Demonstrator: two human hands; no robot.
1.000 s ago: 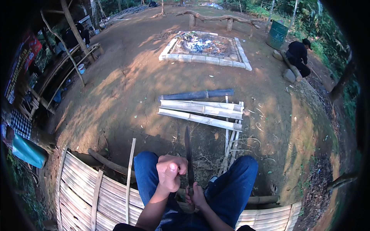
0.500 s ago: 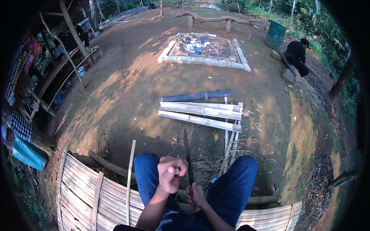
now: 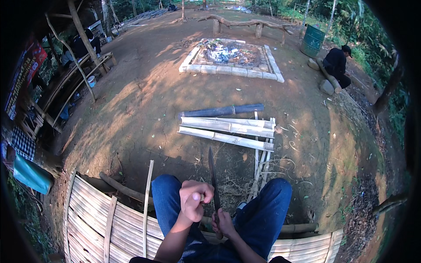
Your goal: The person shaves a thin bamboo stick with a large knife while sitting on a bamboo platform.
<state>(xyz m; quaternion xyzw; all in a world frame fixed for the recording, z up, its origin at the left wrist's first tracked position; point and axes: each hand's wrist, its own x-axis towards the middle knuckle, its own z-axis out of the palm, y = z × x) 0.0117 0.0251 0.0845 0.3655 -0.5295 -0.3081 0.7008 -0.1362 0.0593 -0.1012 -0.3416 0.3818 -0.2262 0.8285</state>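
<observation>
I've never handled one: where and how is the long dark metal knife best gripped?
Probably its lower end, from the near side, slightly right, where the right hand wraps it: the slim blade tapers to a tip pointing away.

R hand [image 3: 224, 224] grips long dark knife [image 3: 213, 177], blade fwd btwn jeans-clad knees [image 3: 277, 193]; L hand [image 3: 194, 200] just beside, fisted round pale bit [image 3: 202, 198], mostly hidden. Split bamboo [image 3: 226, 125] on ground [image 3: 127, 136] ahead; firepit [image 3: 230, 70] beyond.

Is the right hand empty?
No, the right hand is closed around the near end of a long, dark-bladed knife.
</observation>
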